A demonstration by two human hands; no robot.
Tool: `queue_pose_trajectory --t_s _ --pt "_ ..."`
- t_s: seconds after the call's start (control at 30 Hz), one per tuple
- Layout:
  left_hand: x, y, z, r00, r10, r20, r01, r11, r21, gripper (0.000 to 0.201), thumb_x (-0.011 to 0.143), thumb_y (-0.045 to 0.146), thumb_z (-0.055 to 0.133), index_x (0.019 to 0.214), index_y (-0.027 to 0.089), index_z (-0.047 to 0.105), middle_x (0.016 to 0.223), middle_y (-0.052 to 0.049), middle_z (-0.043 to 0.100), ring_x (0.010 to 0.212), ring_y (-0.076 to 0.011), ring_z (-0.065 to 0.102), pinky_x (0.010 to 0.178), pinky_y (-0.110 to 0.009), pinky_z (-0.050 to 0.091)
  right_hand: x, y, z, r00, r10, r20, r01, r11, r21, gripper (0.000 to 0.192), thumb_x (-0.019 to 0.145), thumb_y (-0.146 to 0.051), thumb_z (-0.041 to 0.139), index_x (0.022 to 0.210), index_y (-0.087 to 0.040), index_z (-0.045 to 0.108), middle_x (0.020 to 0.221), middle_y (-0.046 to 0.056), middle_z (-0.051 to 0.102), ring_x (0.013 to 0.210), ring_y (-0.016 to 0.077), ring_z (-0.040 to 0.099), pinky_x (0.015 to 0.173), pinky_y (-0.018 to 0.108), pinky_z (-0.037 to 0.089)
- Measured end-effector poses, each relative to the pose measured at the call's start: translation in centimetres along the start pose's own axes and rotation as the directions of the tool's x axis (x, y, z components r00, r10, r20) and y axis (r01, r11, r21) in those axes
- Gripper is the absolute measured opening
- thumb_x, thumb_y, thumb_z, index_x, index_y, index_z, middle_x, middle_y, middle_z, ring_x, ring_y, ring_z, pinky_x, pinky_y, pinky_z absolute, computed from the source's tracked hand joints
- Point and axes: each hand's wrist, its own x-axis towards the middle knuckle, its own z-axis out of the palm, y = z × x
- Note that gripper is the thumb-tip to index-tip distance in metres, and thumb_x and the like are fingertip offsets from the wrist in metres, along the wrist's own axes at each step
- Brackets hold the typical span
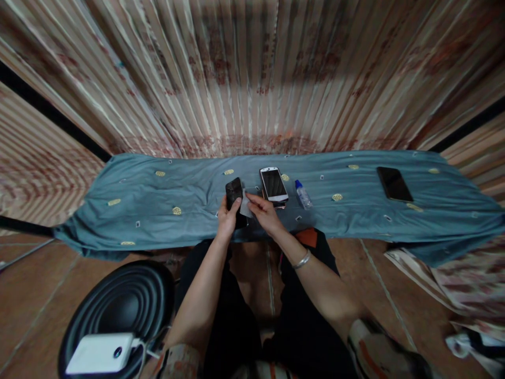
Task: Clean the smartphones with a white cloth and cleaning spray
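Note:
My left hand grips a dark smartphone tilted above the cloth, thumb across its face. Closed in a pinch, my right hand has a thin greyish-white sheet at its fingertips, right beside the phone's edge; whether it is cloth or film I cannot tell. Under the hands lies another dark flat object, mostly hidden. Just past my right hand, a white-framed smartphone rests on a stack with another device's edge showing beneath. A small clear bottle with a blue cap lies to its right.
A teal patterned cloth covers the long narrow table. Toward its right end lies a black smartphone. Pleated curtains hang behind. A black round stool at lower left carries a white power bank with a cable.

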Motion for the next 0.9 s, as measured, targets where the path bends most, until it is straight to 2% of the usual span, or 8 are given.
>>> queue_pose_trajectory --t_s 0.1,0.2,0.37,0.47,0.6,0.77,0.9 --pt "-0.3 0.0 0.5 1.0 -0.009 0.011 0.008 1.0 0.019 0.048 0.061 0.042 0.081 0.1 0.017 0.07 0.096 -0.006 0.074 0.09 -0.0206 0.068 0.083 -0.028 0.05 0.1 0.0 0.2 1.0 0.005 0.009 -0.006 1.0 0.014 0.038 0.084 -0.04 0.068 0.119 -0.024 0.071 0.111 0.004 0.076 0.106 0.0228 0.07 0.1 0.043 0.052" --pt "-0.6 0.1 0.8 0.998 -0.048 0.028 0.049 0.998 -0.035 0.047 0.061 0.046 0.081 0.097 0.016 0.071 0.095 -0.006 0.074 0.092 -0.0211 0.068 0.085 -0.029 0.05 0.2 0.1 0.4 0.999 -0.013 0.05 0.013 1.0 -0.008 0.034 0.089 -0.035 0.062 0.119 -0.023 0.07 0.116 0.003 0.074 0.108 0.022 0.069 0.099 0.04 0.053" --pt "-0.6 0.1 0.8 0.996 -0.085 0.027 0.086 0.994 -0.061 0.045 0.062 0.052 0.078 0.087 0.016 0.072 0.086 -0.006 0.073 0.093 -0.021 0.068 0.087 -0.03 0.05 -0.8 -0.5 1.0 0.98 -0.136 0.147 0.169 0.956 -0.242 0.038 0.092 -0.023 0.051 0.128 -0.022 0.064 0.124 0.006 0.071 0.116 0.0209 0.066 0.103 0.037 0.05" --pt "-0.6 0.2 0.8 0.995 -0.103 0.012 0.103 0.99 -0.091 0.044 0.066 0.055 0.075 0.085 0.016 0.071 0.085 -0.005 0.072 0.097 -0.0206 0.067 0.089 -0.029 0.05 -1.8 -0.8 1.5 0.955 -0.218 0.201 0.277 0.895 -0.349 0.044 0.094 -0.021 0.046 0.137 -0.023 0.057 0.138 0.007 0.061 0.128 0.0205 0.057 0.111 0.039 0.044" --pt "-0.7 0.7 1.0 0.978 -0.203 0.057 0.21 0.96 -0.186 0.04 0.072 0.056 0.07 0.082 0.017 0.069 0.082 -0.005 0.072 0.103 -0.0235 0.067 0.087 -0.03 0.053 -2.5 -1.0 2.2 0.947 -0.27 0.174 0.321 0.827 -0.462 0.045 0.096 -0.025 0.043 0.14 -0.021 0.053 0.15 0.009 0.048 0.142 0.0227 0.041 0.118 0.044 0.034" --pt "-1.2 1.5 1.5 0.97 -0.24 0.035 0.241 0.941 -0.237 0.032 0.083 0.05 0.061 0.075 0.019 0.067 0.078 -0.005 0.071 0.105 -0.0233 0.067 0.09 -0.03 0.053 -2.3 -1.4 2.2 0.919 -0.329 0.216 0.393 0.767 -0.507 0.045 0.097 -0.026 0.039 0.138 -0.017 0.054 0.142 0.014 0.055 0.134 0.0234 0.049 0.116 0.044 0.037" --pt "-1.5 1.9 1.8 0.968 -0.25 0.017 0.243 0.92 -0.308 0.031 0.086 0.047 0.06 0.073 0.019 0.067 0.07 -0.003 0.068 0.103 -0.0214 0.068 0.091 -0.028 0.053 -2.3 -1.6 2.3 0.896 -0.384 0.225 0.444 0.738 -0.509 0.048 0.098 -0.024 0.036 0.143 -0.014 0.047 0.139 0.015 0.057 0.132 0.0239 0.051 0.114 0.046 0.038"
